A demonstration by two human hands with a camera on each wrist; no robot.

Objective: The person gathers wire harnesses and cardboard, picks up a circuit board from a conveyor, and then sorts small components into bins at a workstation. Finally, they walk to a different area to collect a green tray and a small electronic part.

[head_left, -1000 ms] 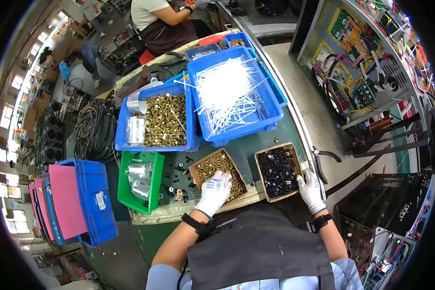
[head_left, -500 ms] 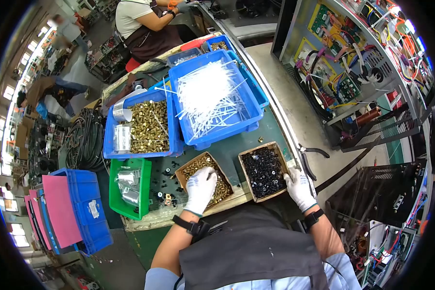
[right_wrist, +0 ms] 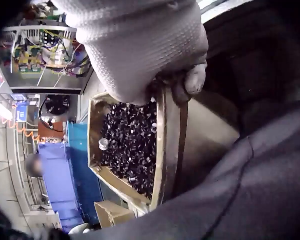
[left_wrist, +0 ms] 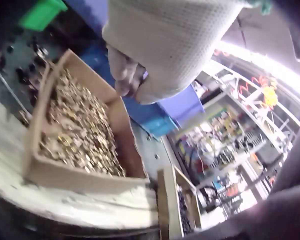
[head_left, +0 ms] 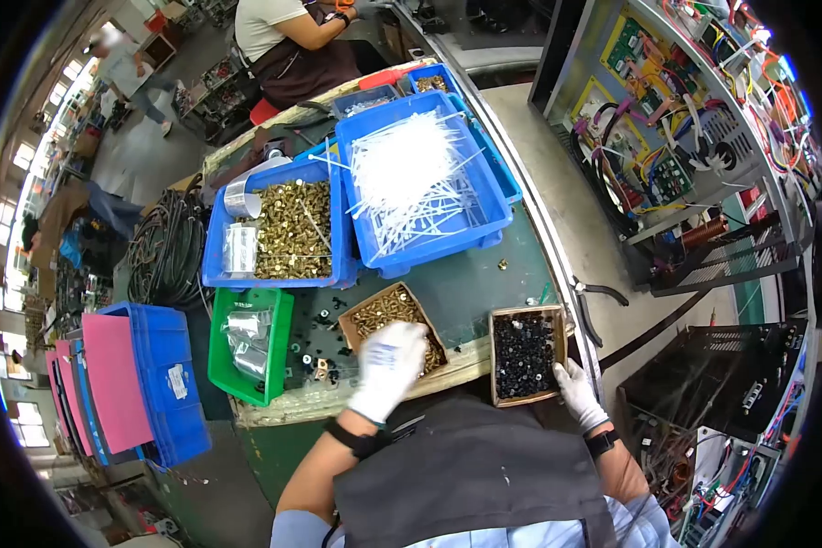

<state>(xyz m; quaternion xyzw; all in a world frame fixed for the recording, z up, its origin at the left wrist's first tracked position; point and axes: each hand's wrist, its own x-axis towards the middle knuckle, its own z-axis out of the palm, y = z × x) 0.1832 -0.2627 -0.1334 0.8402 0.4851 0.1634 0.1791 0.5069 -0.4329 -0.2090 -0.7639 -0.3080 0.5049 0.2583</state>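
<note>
The left hand [head_left: 391,370], in a white glove, hovers over the near side of a cardboard box [head_left: 349,331] of small brass-coloured screws. Its fingers [left_wrist: 121,75] are curled toward the thumb, above the box wall [left_wrist: 90,180] in the left wrist view; whether anything lies inside them is hidden. The right hand [head_left: 577,393], also gloved, grips the near right corner of a second box [head_left: 561,336] filled with black screws [head_left: 523,352]. Seen from the right wrist, the right hand [right_wrist: 145,50] has its fingertips bent over that box's wall [right_wrist: 162,145].
Behind the boxes stand blue bins, one of brass parts [head_left: 292,228], one of white cable ties [head_left: 411,173]. A green bin [head_left: 283,342] is at the left, pliers [head_left: 589,306] at the right edge. Loose black screws lie beside the brass box. Another person [head_left: 292,41] sits beyond.
The right hand has turned the black-screw box and drawn it toward the body. The left hand has lifted out of the brass screws.
</note>
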